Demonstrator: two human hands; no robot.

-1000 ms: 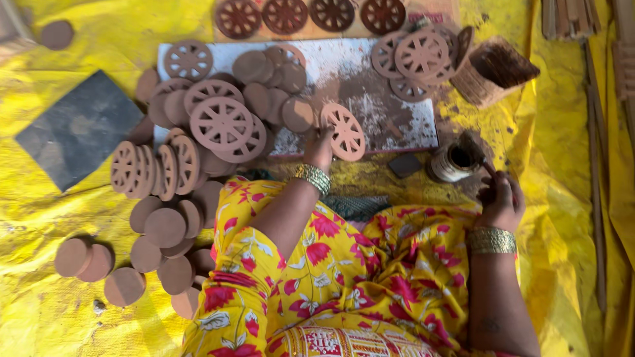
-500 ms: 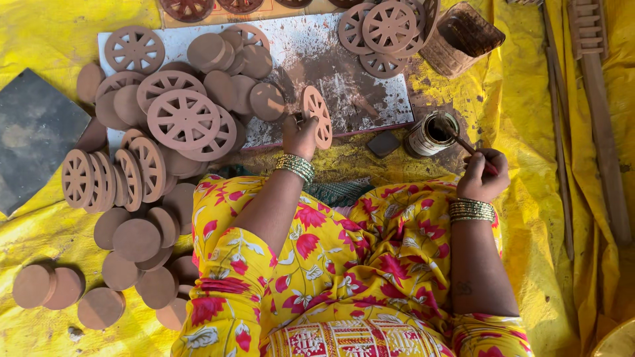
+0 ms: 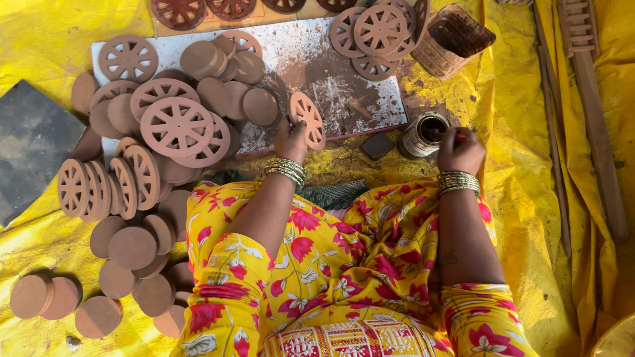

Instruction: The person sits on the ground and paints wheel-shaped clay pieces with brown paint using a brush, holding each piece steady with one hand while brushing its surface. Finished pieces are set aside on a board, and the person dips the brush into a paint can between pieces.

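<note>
Yellow garment with red-pink flowers — stacked gold bangles on the left hand (image 3: 290,140) and right hand (image 3: 459,151).

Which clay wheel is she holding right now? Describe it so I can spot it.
Find the white board at the top. At its lower edge the left hand holds one spoked clay wheel upright on its rim. The other wheels there lie flat or lean in stacks.

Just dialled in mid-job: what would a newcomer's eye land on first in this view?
Probably the heap of brown clay spoked wheels and plain clay discs spread over the yellow plastic sheet at left. Next, the left hand holding one small spoked clay wheel on edge at the white paint-stained board. The right hand holds a red-handled tool at a small round tin just right of the board.
</note>
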